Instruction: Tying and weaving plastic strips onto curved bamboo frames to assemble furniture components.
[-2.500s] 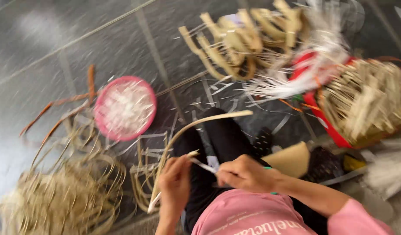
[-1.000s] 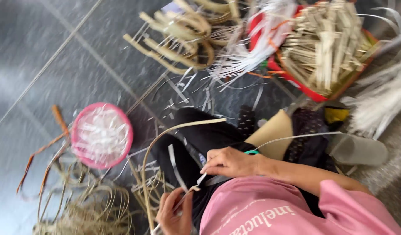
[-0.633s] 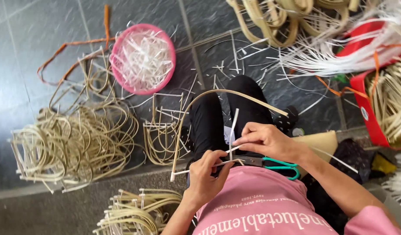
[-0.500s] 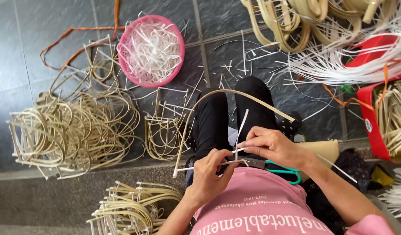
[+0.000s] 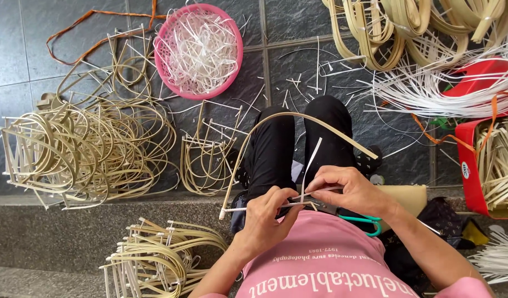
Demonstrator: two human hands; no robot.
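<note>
A bent bamboo strip (image 5: 276,118) arches over my lap, its two ends joined by a thin cross stick (image 5: 248,209). My left hand (image 5: 268,218) pinches that cross stick near its middle. My right hand (image 5: 348,190) holds a white plastic strip (image 5: 311,165) against the stick, fingers closed on it. Scissors with green handles (image 5: 360,219) lie on my lap just under my right hand.
A pink basket (image 5: 199,51) of white strips sits ahead on the tiled floor. Piles of bent bamboo hoops (image 5: 88,149) lie left, more (image 5: 160,259) on the stone step. Bamboo bundles (image 5: 408,25), loose white strips (image 5: 430,88) and a red bin (image 5: 474,165) are at right.
The view has swung down and steadied over my lap. Both hands stay together at the cross stick; the white strip now stands up between them.
</note>
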